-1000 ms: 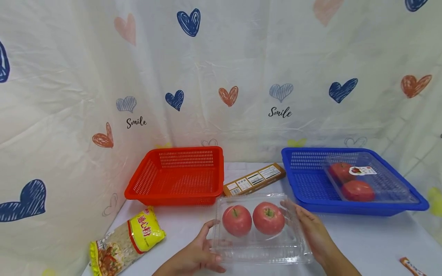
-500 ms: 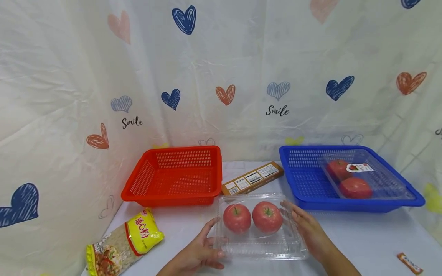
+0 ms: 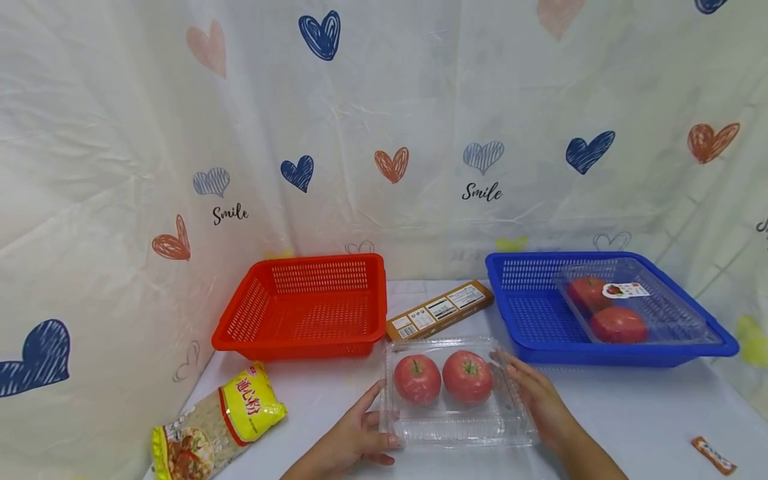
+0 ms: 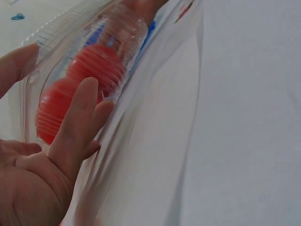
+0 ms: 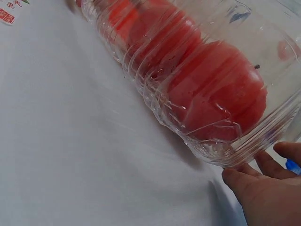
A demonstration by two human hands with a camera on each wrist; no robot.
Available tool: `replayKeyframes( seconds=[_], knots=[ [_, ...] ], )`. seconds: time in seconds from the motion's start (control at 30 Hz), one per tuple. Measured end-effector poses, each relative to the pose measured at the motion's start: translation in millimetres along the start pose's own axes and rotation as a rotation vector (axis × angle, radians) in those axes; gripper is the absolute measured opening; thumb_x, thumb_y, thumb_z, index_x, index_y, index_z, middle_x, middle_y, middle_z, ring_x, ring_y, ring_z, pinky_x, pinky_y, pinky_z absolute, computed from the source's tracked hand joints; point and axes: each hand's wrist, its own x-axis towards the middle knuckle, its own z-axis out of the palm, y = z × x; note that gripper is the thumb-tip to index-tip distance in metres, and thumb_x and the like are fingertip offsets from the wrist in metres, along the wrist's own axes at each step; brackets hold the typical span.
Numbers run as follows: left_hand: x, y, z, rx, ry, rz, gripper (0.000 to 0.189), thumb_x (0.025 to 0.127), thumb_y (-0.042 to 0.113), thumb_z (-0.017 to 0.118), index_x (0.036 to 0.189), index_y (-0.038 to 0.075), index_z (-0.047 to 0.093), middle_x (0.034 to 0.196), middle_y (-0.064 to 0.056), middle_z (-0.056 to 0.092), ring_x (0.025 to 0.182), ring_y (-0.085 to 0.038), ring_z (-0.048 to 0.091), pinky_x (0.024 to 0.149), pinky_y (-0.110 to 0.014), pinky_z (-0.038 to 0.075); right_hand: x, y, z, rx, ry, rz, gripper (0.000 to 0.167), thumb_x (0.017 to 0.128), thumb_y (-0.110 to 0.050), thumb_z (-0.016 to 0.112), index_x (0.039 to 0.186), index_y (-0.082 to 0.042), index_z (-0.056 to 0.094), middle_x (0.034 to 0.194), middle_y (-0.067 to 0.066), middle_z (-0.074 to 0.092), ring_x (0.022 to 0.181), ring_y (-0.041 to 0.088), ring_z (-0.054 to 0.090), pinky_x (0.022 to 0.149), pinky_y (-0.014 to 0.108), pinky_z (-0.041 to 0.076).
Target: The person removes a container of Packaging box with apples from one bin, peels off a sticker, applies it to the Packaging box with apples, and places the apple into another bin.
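Observation:
A clear plastic clamshell box (image 3: 450, 430) holding two red apples is between the hands, low over the table near the front; whether its base touches the table I cannot tell. The left apple (image 3: 417, 380) and right apple (image 3: 468, 377) sit side by side inside. My left hand (image 3: 354, 433) is at the box's left side, fingers spread and mostly straight, some showing in front of it in the left wrist view. My right hand (image 3: 543, 403) supports the right side, fingers extended along the wall; in the right wrist view its fingertips (image 5: 233, 176) touch the lower corner.
A red basket (image 3: 225, 333) stands back left. At the back right, a blue basket (image 3: 600, 355) holds another clear box of apples (image 3: 654, 320). A brown carton (image 3: 441, 310) lies between them. A noodle bag (image 3: 222, 420) is at left; a small orange sachet (image 3: 713, 455) at right.
In the head view everything first shifts slightly left as the camera turns. Over the last half second, the box and left hand move a little right; the right hand stays at the box's side.

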Motion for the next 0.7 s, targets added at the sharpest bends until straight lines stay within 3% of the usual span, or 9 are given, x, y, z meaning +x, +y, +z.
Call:
replayKeyframes(
  seconds=[0.17, 0.33, 0.53, 0.7],
  knots=[
    [-1.5, -4.3, -1.8, 0.032, -0.007, 0.027, 0.094, 0.085, 0.003, 0.073, 0.156, 0.02, 0.015, 0.136, -0.016, 0.053, 0.093, -0.033, 0.065, 0.079, -0.048, 0.056, -0.7, 8.3, 0.8, 0.017, 0.012, -0.027, 0.05, 0.106, -0.02, 0.041, 0.148, 0.005, 0.029, 0.131, -0.016, 0.058, 0.119, -0.006, 0.048, 0.093, 0.013, 0.041],
    [-1.1, -5.7, -4.3, 0.128, 0.037, 0.035, 0.093, 0.083, 0.009, 0.076, 0.156, 0.02, 0.02, 0.144, -0.016, 0.046, 0.088, -0.034, 0.066, 0.08, -0.046, 0.055, -1.2, 11.0, 3.8, 0.056, 0.02, -0.079, 0.05, 0.105, -0.016, 0.042, 0.146, 0.01, 0.03, 0.128, -0.015, 0.06, 0.118, -0.005, 0.05, 0.093, 0.013, 0.041],
    [0.4, -4.8, -2.9, 0.163, 0.054, 0.03, 0.086, 0.085, 0.011, 0.075, 0.154, 0.015, 0.025, 0.147, -0.019, 0.041, 0.093, -0.033, 0.066, 0.08, -0.046, 0.056, -1.7, 10.0, 5.4, 0.004, 0.078, -0.067, 0.055, 0.105, -0.017, 0.043, 0.145, 0.015, 0.023, 0.123, -0.02, 0.06, 0.114, -0.007, 0.05, 0.091, 0.012, 0.041],
    [-1.4, -3.8, -5.6, 0.282, 0.015, 0.032, 0.065, 0.092, 0.021, 0.069, 0.145, 0.002, 0.038, 0.131, -0.017, 0.056, 0.095, -0.03, 0.066, 0.081, -0.043, 0.056, -3.0, 7.0, 2.0, -0.052, 0.088, -0.033, 0.058, 0.106, -0.024, 0.042, 0.148, 0.011, 0.021, 0.122, -0.024, 0.058, 0.114, -0.01, 0.048, 0.091, 0.01, 0.039]
  ],
)
